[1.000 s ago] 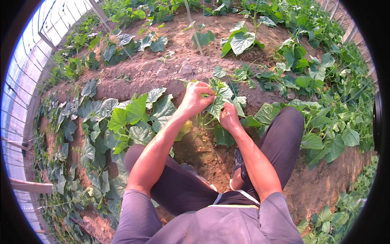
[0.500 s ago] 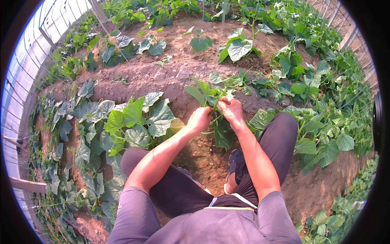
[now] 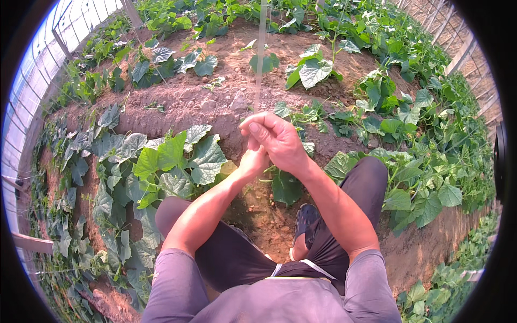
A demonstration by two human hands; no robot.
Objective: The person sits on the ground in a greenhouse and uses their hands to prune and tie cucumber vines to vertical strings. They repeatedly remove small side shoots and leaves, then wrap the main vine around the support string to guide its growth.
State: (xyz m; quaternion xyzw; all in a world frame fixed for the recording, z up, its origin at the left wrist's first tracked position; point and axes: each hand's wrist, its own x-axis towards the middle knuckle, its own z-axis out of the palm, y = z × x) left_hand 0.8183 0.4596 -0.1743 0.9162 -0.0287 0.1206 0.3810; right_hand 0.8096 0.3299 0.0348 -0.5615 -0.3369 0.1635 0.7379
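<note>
A pale, thin twine (image 3: 261,59) hangs from above and runs down to the fingertips of my right hand (image 3: 281,142), which are curled shut on it. My left hand (image 3: 254,160) is just below and mostly behind the right; its fingers look closed, but what they hold is hidden. Beneath both hands a broad green leaf (image 3: 286,187) of a cucumber plant droops over the soil, its upper stem covered by my hands. Another cucumber plant (image 3: 207,159) with large leaves grows to the left of my left forearm.
My knees are bent on both sides, with a dark perforated shoe (image 3: 305,223) on the soil between them. Leafy vines (image 3: 423,188) spread at the right, and more plants line the far soil ridge (image 3: 210,102). Wooden posts (image 3: 461,54) and wire frames edge the plot.
My right hand has moved up and left, across the front of my left hand. The twine now comes down to it. The upper leaves held between my hands are now covered.
</note>
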